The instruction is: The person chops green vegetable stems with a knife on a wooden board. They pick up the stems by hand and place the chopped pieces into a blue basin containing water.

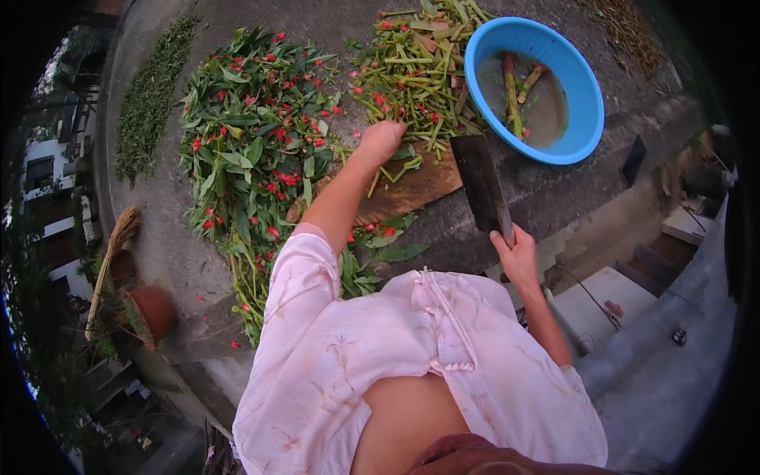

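My right hand [519,256] grips the handle of a cleaver [478,181], whose broad dark blade points away from me beside the cutting board. My left hand [383,141], with its fingers curled, is at the near edge of a heap of cut green stems [409,77]. Its fingertips are partly hidden, so I cannot tell whether it holds any stems. Below it lies a worn wooden board [409,193] with a few stem pieces on it. To the left spreads a large pile of leafy plants with red flowers [255,130].
A blue plastic basin [585,127] with murky water and thick stems [512,89] stands right of the heap. Drying greenery [154,101] lies far left, near a straw broom [113,255] and a terracotta pot [153,312]. The concrete slab [202,279] drops off at its right edge.
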### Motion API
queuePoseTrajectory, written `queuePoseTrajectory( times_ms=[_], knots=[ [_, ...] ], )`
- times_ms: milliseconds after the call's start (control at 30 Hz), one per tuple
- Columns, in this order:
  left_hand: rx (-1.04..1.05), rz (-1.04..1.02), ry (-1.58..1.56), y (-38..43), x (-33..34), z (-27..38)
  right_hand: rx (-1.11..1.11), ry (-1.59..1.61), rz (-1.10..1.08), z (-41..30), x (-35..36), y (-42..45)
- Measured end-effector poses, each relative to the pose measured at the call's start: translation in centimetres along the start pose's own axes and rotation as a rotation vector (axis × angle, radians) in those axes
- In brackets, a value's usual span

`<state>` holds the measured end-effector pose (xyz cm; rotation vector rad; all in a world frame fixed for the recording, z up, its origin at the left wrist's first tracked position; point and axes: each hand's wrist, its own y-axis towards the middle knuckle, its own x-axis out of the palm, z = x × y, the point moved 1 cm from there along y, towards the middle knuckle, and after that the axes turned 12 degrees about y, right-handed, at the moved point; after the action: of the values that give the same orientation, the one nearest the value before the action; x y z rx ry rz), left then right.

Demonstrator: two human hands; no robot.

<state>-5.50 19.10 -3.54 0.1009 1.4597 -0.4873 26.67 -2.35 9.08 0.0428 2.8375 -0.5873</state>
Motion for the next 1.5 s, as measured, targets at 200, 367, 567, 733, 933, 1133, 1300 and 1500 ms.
queuePoseTrajectory(
  times_ms=[200, 367, 567, 733, 933, 1133, 1300, 1500],
  knots=[
    [0.208, 0.077, 0.104, -0.3, -0.3, -1.0, -0.041, 0.04, -0.021, -0.5, 0.2, 1.3],
    [0.192, 0.351, 0.02, -3.2, -0.9, -1.4, -0.033, -0.038, -0.058, -1.2, -0.5, 2.1],
    [-0.042, 0.222, -0.163, -7.4, -2.1, -0.8, 0.004, -0.066, -0.11, -2.1, -0.9, 3.0],
    [-0.029, 0.394, -0.142, -10.1, -1.3, 0.3, 0.036, -0.125, -0.162, -3.2, -0.5, 4.8],
    [-0.129, 0.398, -0.134, -13.8, -0.6, -0.1, 0.008, -0.109, -0.233, -2.0, -0.1, 8.4],
    [-0.276, 0.474, -0.242, -13.4, -3.3, 3.2, 0.02, -0.223, -0.351, -3.0, 0.7, 12.0],
    [-0.138, 0.384, -0.251, -10.7, -1.8, 7.4, 0.017, -0.401, -0.501, -6.6, 1.2, 14.7],
    [-0.053, 0.407, -0.146, -12.5, -1.5, 7.2, 0.033, -0.362, -0.348, -6.0, 1.3, 15.9]
  ],
)
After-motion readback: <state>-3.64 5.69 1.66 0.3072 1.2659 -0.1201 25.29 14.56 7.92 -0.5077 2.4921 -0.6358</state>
